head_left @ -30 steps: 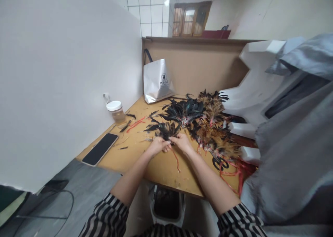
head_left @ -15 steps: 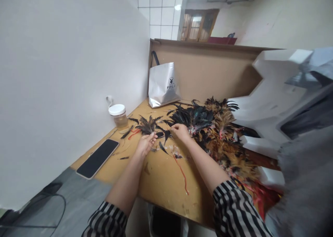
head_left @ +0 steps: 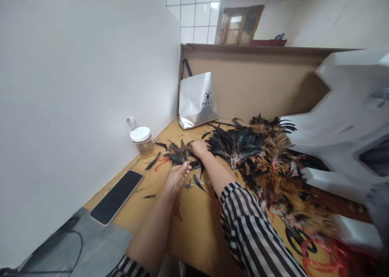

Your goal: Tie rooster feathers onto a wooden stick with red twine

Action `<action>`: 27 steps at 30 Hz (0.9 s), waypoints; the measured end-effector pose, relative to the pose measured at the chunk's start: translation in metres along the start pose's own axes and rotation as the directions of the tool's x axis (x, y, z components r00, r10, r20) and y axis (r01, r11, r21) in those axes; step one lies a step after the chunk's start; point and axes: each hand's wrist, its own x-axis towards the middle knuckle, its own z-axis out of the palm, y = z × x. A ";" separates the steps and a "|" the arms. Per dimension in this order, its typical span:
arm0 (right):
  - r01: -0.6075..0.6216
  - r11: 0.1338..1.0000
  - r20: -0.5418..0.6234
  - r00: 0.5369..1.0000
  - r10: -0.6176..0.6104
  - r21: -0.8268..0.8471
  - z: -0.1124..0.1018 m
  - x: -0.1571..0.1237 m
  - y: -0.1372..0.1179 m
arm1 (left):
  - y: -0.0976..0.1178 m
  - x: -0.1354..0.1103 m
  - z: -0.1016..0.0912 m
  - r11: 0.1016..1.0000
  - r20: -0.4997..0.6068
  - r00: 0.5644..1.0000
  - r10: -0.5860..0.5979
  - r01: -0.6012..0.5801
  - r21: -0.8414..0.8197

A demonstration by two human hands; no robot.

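My left hand [head_left: 178, 175] pinches the base of a small bunch of dark brown-black feathers [head_left: 178, 152], which fans out away from me above the table. At the bunch's right edge, my right hand [head_left: 199, 148] has its fingers bent closed; their tips are hidden among the feathers, so what they grip cannot be made out. Loose black feathers [head_left: 199, 183] lie just right of my left hand. A red string [head_left: 161, 163] rests left of the bunch. Right of my right hand spreads a large pile of glossy black feathers [head_left: 235, 141].
Brown feather bunches [head_left: 282, 187] cover the table's right side, with black-handled scissors [head_left: 299, 238] and red ribbon [head_left: 319, 256] nearer me. On the left are a phone [head_left: 117, 198] and a white-lidded jar [head_left: 142, 141]. A silver bag [head_left: 197, 100] stands at the back.
My right hand has moved left and forward from the black feather pile to the bunch held by my left hand. The view has shifted slightly; my left hand keeps its pinch.
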 end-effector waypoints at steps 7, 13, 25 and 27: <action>-0.131 0.738 -0.087 0.965 0.249 0.662 -0.004 -0.022 0.023 | 0.001 -0.001 0.000 0.999 0.013 0.999 -0.044 0.044 -0.022; -0.063 -0.086 0.086 0.949 0.305 0.994 -0.017 -0.089 0.030 | 0.000 -0.007 0.006 0.985 0.123 0.982 -0.144 0.154 -0.072; -0.136 0.245 0.093 0.979 0.181 0.960 -0.027 -0.180 0.014 | -0.009 -0.014 0.013 0.987 0.217 0.972 -0.086 0.055 0.149; -0.198 0.261 0.141 0.965 0.223 0.945 -0.030 -0.182 0.022 | -0.010 -0.014 0.013 0.953 0.220 0.974 -0.053 -0.017 0.304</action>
